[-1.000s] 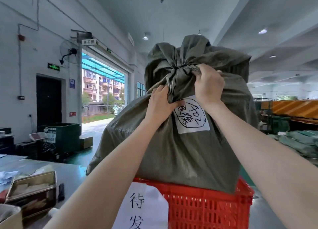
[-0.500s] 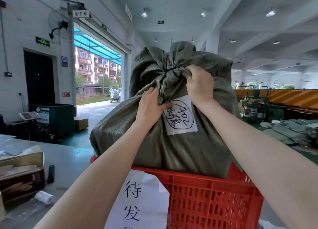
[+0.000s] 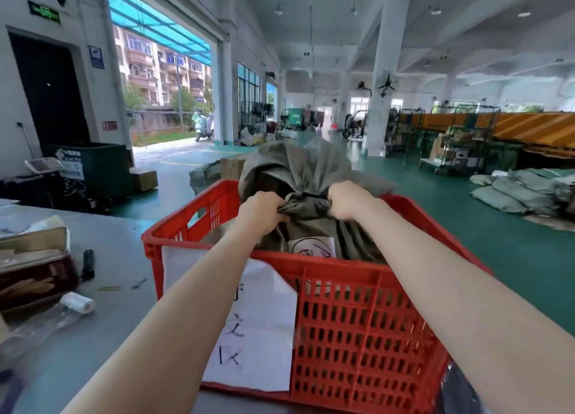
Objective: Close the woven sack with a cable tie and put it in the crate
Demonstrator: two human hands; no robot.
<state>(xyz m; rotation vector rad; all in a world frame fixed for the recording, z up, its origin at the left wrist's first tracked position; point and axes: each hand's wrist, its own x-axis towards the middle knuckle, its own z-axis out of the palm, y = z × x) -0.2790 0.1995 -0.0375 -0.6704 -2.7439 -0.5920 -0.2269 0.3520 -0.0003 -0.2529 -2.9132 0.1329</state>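
The grey-green woven sack (image 3: 306, 177) sits down inside the red crate (image 3: 357, 326), its gathered neck rising above the rim, and a white label with black scrawl (image 3: 312, 247) shows just over the near wall. The left hand (image 3: 259, 213) and the right hand (image 3: 348, 200) each clench a bunch of the sack's cloth near the tied neck. A white paper sign (image 3: 249, 336) hangs on the crate's front, and left of it on the grey tabletop (image 3: 124, 304) lie a tin box (image 3: 32, 267), a black marker (image 3: 88, 262) and a small white roll (image 3: 77, 302)

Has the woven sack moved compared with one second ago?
Yes. The woven sack went down into the red crate; earlier it sat above the rim. Both the left hand and the right hand grip its neck.
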